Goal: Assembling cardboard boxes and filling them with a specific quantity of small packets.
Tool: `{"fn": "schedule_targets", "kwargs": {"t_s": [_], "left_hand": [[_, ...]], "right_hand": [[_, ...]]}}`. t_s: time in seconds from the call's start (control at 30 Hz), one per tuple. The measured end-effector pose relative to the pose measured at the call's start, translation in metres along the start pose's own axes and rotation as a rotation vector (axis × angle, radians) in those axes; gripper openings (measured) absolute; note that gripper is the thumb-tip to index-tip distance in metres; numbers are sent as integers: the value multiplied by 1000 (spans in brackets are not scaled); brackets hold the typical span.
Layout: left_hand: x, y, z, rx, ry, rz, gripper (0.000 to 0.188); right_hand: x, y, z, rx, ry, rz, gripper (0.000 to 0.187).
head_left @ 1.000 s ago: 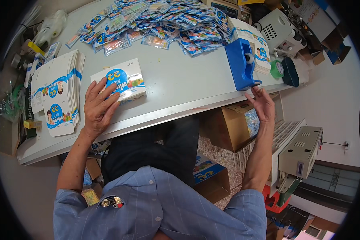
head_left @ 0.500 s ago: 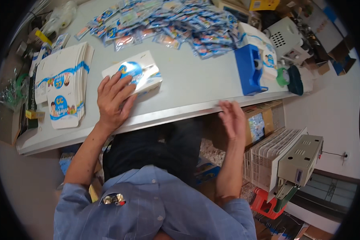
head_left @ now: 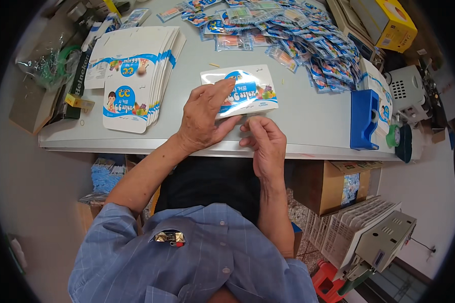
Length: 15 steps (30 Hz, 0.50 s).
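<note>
Right fingers (head_left: 261, 132) moved beside white box (head_left: 251, 92), left fingers (head_left: 215, 97) atop; contents hidden

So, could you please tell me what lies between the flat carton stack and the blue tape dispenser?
The head view shows the white box between them, the left hand on it, the right hand beside it.

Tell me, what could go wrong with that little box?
The left hand rests on the white-and-blue box, so pressing too hard might dent the top.
A shove away from the person could bump the box into the pile of packets and perhaps scatter some.
The left hand could also knock the stack of flat cartons beside it if it swings left.
</note>
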<state>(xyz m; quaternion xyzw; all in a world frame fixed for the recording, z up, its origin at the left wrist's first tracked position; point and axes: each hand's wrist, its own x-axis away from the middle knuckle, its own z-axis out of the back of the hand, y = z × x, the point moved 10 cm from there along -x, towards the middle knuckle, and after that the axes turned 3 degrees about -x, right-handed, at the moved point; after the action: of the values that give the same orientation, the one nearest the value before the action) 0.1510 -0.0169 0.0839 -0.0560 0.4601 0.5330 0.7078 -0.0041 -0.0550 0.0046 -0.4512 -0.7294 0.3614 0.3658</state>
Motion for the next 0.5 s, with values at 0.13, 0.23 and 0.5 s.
{"fn": "schedule_targets", "kwargs": {"t_s": [0.13, 0.23, 0.5], "left_hand": [[0, -2, 2, 13, 1, 15, 78], [-1, 1, 2, 3, -7, -44, 59], [-8, 9, -1, -57, -140, -75, 29]], "right_hand": [[-3, 8, -7, 8, 21, -15, 20], [-5, 9, -6, 30, 66, -17, 21], [-8, 12, -1, 113, 36, -126, 25]]}}
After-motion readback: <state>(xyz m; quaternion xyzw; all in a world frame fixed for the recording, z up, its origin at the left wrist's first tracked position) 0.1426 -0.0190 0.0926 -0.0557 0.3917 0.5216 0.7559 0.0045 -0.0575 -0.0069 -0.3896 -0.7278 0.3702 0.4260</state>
